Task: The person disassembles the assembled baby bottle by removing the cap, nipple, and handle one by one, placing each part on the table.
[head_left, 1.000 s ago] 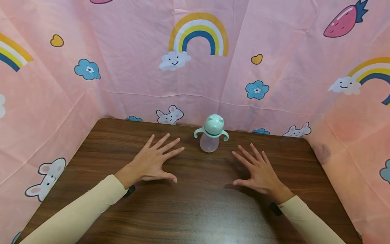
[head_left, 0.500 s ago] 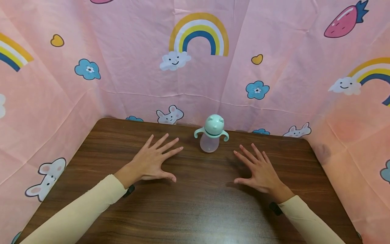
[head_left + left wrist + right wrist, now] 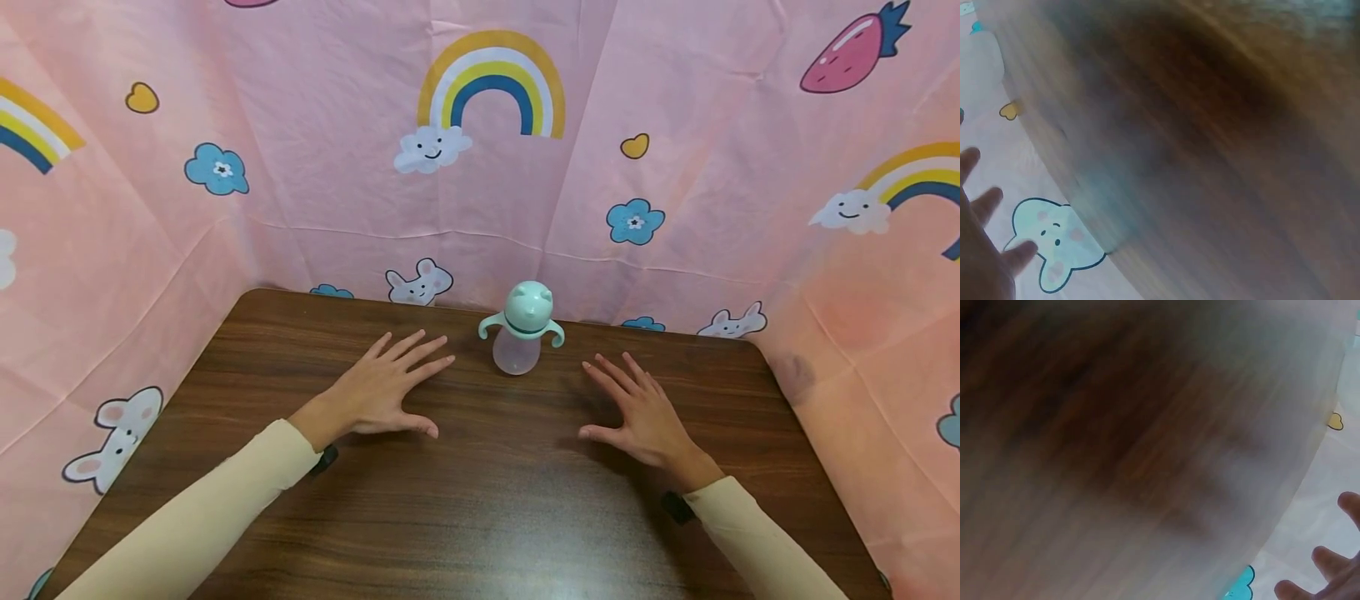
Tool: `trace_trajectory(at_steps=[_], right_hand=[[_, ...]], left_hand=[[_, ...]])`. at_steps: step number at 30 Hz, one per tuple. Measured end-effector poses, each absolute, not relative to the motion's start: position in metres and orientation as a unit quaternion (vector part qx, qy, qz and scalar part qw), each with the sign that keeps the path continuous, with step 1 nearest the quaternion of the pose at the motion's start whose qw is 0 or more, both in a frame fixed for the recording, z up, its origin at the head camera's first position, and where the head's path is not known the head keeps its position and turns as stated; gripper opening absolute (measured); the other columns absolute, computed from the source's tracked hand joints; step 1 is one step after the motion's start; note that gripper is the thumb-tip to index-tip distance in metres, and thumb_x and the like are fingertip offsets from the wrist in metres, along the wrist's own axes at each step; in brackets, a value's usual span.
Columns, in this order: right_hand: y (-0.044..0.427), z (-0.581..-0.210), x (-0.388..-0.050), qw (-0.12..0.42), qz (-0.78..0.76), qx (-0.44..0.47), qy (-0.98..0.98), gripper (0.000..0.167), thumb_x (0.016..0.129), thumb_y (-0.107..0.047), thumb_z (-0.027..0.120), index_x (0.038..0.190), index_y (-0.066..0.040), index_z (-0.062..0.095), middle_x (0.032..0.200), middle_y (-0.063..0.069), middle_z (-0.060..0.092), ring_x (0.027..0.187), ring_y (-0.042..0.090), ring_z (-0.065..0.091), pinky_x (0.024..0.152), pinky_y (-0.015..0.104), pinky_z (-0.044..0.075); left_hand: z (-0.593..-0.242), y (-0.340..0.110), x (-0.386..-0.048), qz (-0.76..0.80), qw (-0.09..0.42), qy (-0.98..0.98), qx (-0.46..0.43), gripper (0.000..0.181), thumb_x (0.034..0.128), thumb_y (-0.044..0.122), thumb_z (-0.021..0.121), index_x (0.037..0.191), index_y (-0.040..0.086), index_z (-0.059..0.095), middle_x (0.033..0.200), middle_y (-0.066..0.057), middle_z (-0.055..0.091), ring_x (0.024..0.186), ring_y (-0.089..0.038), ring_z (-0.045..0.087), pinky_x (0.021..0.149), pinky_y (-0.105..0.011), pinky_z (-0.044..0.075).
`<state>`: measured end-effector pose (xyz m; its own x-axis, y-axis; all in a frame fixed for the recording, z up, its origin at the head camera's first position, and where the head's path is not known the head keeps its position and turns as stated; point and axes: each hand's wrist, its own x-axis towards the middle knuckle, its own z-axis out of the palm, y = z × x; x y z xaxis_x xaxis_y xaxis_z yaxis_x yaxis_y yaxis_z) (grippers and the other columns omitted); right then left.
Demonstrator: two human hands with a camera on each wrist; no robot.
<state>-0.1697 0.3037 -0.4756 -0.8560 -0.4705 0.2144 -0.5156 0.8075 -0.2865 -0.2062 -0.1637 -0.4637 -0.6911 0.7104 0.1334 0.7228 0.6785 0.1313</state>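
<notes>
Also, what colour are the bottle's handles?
Pale mint green, both handles; clearest in the head view.

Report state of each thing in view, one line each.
Bottle: upright on the table; contents unclear
Mint cap: on the bottle
Left hand: fingers spread, holding nothing
Right hand: fingers extended, holding nothing
Pink cloth: creased, hanging behind the table

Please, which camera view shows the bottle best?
The head view: the bottle stands whole and uncovered there, both handles visible. Each wrist view seems to catch only a pale, cut-off part near the picture's edge.
</notes>
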Motion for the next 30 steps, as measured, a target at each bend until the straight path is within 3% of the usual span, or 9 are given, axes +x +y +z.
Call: trace_trajectory(at_steps=[10, 15, 21, 30], right_hand=[[0.293, -0.47, -0.18, 0.038, 0.268, 0.209, -0.939, 0.094, 0.094, -0.052, 0.082, 0.17, -0.014, 0.042, 0.172, 0.018, 0.041, 0.161, 0.053, 0.023, 0.119, 0.083, 0.022], [0.286, -0.467, -0.188, 0.02, 0.313, 0.177, -0.933, 0.092, 0.095, -0.049, 0.083, 0.17, -0.013, 0.042, 0.174, 0.019, 0.038, 0.164, 0.049, 0.019, 0.12, 0.082, 0.02], [0.278, -0.465, -0.195, 0.016, 0.373, 0.14, -0.917, 0.092, 0.095, -0.043, 0.086, 0.17, -0.013, 0.041, 0.174, 0.02, 0.035, 0.164, 0.047, 0.021, 0.121, 0.081, 0.021], [0.26, -0.458, -0.2, 0.043, 0.451, 0.125, -0.883, 0.084, 0.095, -0.03, 0.089, 0.164, -0.008, 0.047, 0.165, 0.014, 0.05, 0.156, 0.04, 0.04, 0.123, 0.072, 0.029]], left_hand=[[-0.465, -0.15, -0.227, -0.226, -0.037, -0.917, -0.326, 0.104, 0.0971, 0.07, 0.073, 0.172, 0.007, 0.036, 0.177, -0.014, 0.034, 0.162, -0.041, 0.031, 0.126, -0.069, 0.028], [-0.464, -0.141, -0.238, -0.308, -0.067, -0.909, -0.271, 0.097, 0.097, 0.057, 0.081, 0.17, 0.008, 0.039, 0.172, -0.016, 0.04, 0.159, -0.041, 0.037, 0.124, -0.065, 0.034], [-0.459, -0.13, -0.245, -0.362, -0.068, -0.897, -0.245, 0.093, 0.0971, 0.052, 0.082, 0.168, 0.007, 0.043, 0.168, -0.016, 0.046, 0.156, -0.04, 0.042, 0.122, -0.064, 0.037], [-0.456, -0.114, -0.248, -0.414, -0.061, -0.877, -0.236, 0.086, 0.0977, 0.045, 0.085, 0.164, 0.006, 0.047, 0.166, -0.014, 0.051, 0.154, -0.037, 0.045, 0.123, -0.061, 0.038]])
